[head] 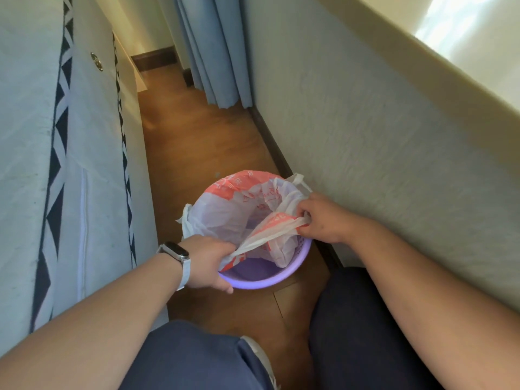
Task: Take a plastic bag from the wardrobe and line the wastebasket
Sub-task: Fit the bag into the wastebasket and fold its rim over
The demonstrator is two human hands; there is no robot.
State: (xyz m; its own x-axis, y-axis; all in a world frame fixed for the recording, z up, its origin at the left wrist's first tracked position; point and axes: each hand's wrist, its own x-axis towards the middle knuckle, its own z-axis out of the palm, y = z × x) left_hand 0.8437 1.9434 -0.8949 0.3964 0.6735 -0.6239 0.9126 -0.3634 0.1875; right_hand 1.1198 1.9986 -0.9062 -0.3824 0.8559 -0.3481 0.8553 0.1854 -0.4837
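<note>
A round purple wastebasket (254, 282) stands on the wooden floor between a bed and a wall. A white plastic bag with red print (225, 205) sits inside it, its far edge folded over the far rim. The near rim is bare purple. My left hand (209, 261) grips the bag's near edge at the basket's left near rim. My right hand (320, 218) pinches the bag's edge at the right rim. A band of the bag is stretched taut between the two hands across the opening.
A bed side with white cover and black triangle pattern (64, 170) runs along the left. A pale wall (380, 142) runs close on the right. Blue curtains (213, 49) hang at the far end. My knees in dark trousers (360, 333) are just before the basket.
</note>
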